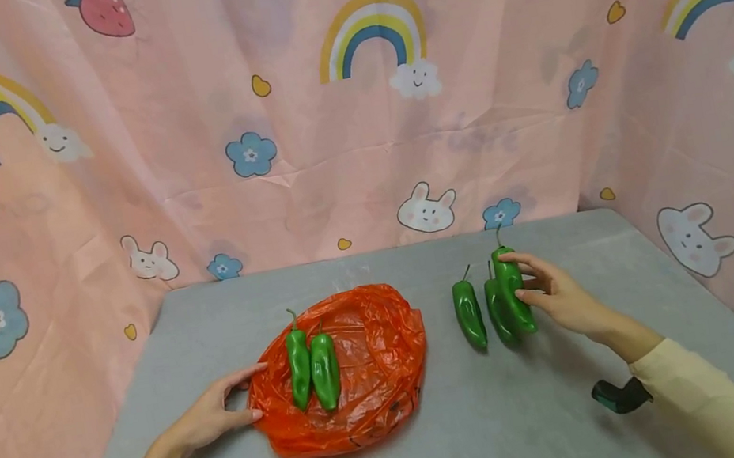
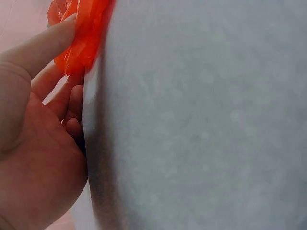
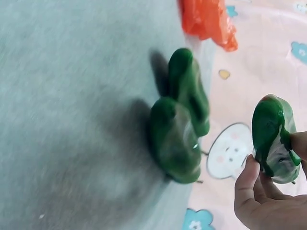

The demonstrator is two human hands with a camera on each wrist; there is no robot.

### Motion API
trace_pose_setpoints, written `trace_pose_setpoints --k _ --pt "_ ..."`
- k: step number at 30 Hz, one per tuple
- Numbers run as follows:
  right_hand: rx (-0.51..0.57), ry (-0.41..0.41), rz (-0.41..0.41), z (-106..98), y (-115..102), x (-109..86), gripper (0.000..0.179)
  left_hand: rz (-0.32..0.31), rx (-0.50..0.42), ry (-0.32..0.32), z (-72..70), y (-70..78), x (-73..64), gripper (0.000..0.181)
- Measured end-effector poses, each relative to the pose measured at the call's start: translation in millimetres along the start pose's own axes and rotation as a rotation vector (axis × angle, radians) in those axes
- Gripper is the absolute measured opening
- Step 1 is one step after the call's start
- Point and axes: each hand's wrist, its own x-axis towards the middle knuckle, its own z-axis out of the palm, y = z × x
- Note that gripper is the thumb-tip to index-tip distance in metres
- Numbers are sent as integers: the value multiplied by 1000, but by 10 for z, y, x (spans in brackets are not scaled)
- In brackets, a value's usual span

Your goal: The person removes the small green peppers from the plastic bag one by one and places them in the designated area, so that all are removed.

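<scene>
An orange-red plastic bag (image 1: 371,348) lies spread on the table, and two green peppers (image 1: 299,368) rest on it side by side. My left hand (image 1: 212,414) holds the bag's left edge, thumb and fingers spread around a bit of the film; the left wrist view shows the crumpled bag (image 2: 88,38) at the fingertips. My right hand (image 1: 561,298) pinches a green pepper (image 1: 509,282) between thumb and fingers, raised off the table in the right wrist view. Two other peppers (image 1: 469,315) lie just left of it, one partly hidden behind the held pepper.
The grey table (image 1: 458,439) ends at a pink printed curtain (image 1: 329,171) along the back and both sides. Dark wrist mounts (image 1: 622,395) stick out from the sleeves.
</scene>
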Motion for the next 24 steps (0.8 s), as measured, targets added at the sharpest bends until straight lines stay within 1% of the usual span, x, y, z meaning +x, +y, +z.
trace_pose_setpoints --k 5,8,14,17,20,24 --pt "3 5 40 -79 90 -14 52 -8 9 0 -8 13 -6 67" --pt "7 6 80 -125 163 -28 54 0 11 -7 -11 11 -5 67" --pt "1 -25 150 -188 293 -31 54 -1 1 -9 -13 3 -2 67" --pt "-25 -54 164 -201 340 -22 54 3 3 -10 -14 -5 -3 67" --pt "-68 -74 175 -212 405 -10 53 -5 1 -6 -13 -13 -2 66" --pt "-119 -96 162 -218 526 -17 53 -4 -7 -9 -8 0 -2 67"
